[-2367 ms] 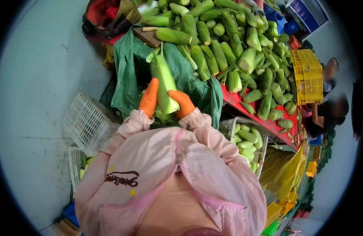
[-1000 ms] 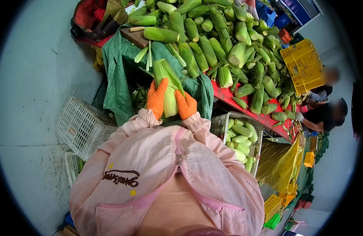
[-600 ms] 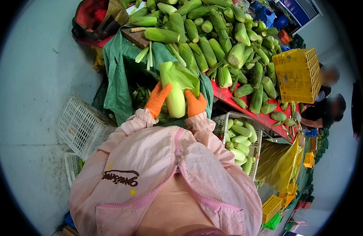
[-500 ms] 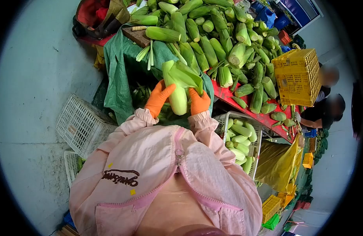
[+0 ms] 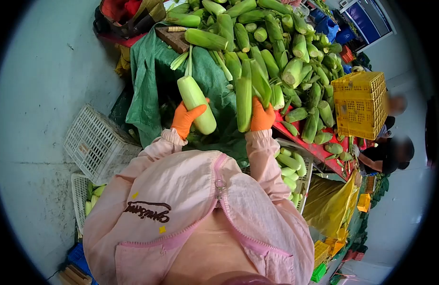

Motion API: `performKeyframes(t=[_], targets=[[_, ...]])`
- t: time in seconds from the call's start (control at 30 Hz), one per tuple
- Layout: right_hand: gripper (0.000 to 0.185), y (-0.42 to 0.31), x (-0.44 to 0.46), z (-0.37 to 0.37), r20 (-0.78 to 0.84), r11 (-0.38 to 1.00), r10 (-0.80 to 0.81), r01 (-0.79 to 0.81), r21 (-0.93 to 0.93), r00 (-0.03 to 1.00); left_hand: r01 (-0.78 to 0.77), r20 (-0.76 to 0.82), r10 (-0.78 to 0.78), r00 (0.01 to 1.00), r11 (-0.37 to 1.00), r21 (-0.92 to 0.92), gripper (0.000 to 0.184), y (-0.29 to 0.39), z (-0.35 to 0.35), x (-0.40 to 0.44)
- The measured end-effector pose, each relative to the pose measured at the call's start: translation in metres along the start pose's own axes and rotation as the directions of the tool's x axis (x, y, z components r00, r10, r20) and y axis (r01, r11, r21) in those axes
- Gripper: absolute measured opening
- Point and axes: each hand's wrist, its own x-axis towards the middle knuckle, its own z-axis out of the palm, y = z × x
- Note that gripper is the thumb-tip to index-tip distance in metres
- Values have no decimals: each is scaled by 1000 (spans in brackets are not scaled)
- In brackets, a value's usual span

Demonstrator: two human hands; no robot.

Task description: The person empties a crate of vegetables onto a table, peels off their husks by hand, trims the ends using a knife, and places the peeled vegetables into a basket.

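My left hand (image 5: 187, 118), in an orange glove, is wrapped round a pale green ear of corn (image 5: 196, 105) that leans up and to the left. In my right hand (image 5: 262, 117), also gloved in orange, are long green husk leaves (image 5: 251, 90), pulled apart from the ear. Beyond both hands lies a large pile of unstripped corn (image 5: 271, 33). Green cloth (image 5: 144, 90) drapes over the edge in front of me, with loose leaves in the dark space below it.
White crates stand at my left (image 5: 96, 142) and right (image 5: 303, 183), the right one holding pale ears. A knife with a wooden handle (image 5: 176, 29) lies on a wooden block (image 5: 171, 40). Across the red table (image 5: 300, 135), a person (image 5: 388, 154) stands near a yellow crate (image 5: 358, 102).
My hands have moved apart. The husk leaves have come off the ear and gone right with my right hand, while the ear stays in my left.
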Motion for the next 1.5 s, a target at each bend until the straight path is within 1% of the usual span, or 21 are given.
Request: performKeyframes(t=[0.07,0.1,0.13,0.2,0.27,0.37,0.4,0.47,0.5,0.57,0.63,0.7,0.77,0.87,0.9,1.0,1.13,1.2,1.3,1.4,1.5], targets=[[31,14,5,6,112,947,17,20,-321,994,-71,6,71,997,994,83,62,6,4,-1],[49,15,6,1,227,733,18,141,-665,974,-167,0,171,985,961,222,61,7,4,0],[67,-12,1,9,352,571,128,221,-791,927,-257,10,272,962,898,356,61,11,6,2],[78,14,2,10,516,842,-148,381,-381,844,-266,31,285,958,843,467,70,19,9,2],[82,-28,-23,25,580,988,-8,98,-123,815,-296,68,319,945,751,591,71,17,10,1],[88,-48,-36,34,727,916,-226,395,-67,648,-300,158,257,953,748,591,66,22,34,-6],[85,-52,-43,35,695,952,-200,304,-29,691,-396,265,295,918,714,577,61,9,33,-2],[72,-40,-51,22,538,996,-88,82,36,838,-284,287,152,946,817,502,56,-5,51,-5],[67,-34,-52,11,475,998,45,-65,25,879,-276,348,54,936,727,628,61,-11,53,-3],[61,-27,-58,-25,344,997,70,-62,-36,936,-310,448,-82,890,612,728,66,-21,68,-4],[58,-14,-68,-68,200,993,74,-91,75,977,-316,585,-80,807,779,541,73,-24,89,-8],[57,1,-81,-119,7,986,100,-100,135,995,-124,541,-264,798,807,577,68,-28,94,-8],[49,-3,-97,-169,-254,946,151,-65,317,955,-35,522,-340,782,812,583,63,-43,85,-3],[48,34,-108,-276,-676,998,40,9,68,736,127,426,-515,744,735,666,54,-71,74,1],[45,27,-112,-309,-831,942,13,-286,-176,557,167,410,-561,720,712,682,51,-77,75,0],[51,64,-106,-406,-928,958,41,250,142,371,231,357,-628,691,661,714,48,-89,87,-6],[45,82,-92,-420,-859,846,440,198,494,262,222,424,-642,639,681,697,49,-109,97,-5],[44,166,-95,-426,-668,788,589,-138,600,455,222,430,-668,608,663,715,51,-113,93,-4],[47,189,-94,-391,-273,576,771,-450,682,575,162,408,-648,643,636,754,51,-111,83,-3],[46,173,-53,-385,-342,694,668,-388,606,661,204,342,-623,703,638,743,51,-106,68,-8],[48,127,17,-381,-499,919,367,-222,327,785,213,271,-594,758,617,757,51,-96,61,-18]])
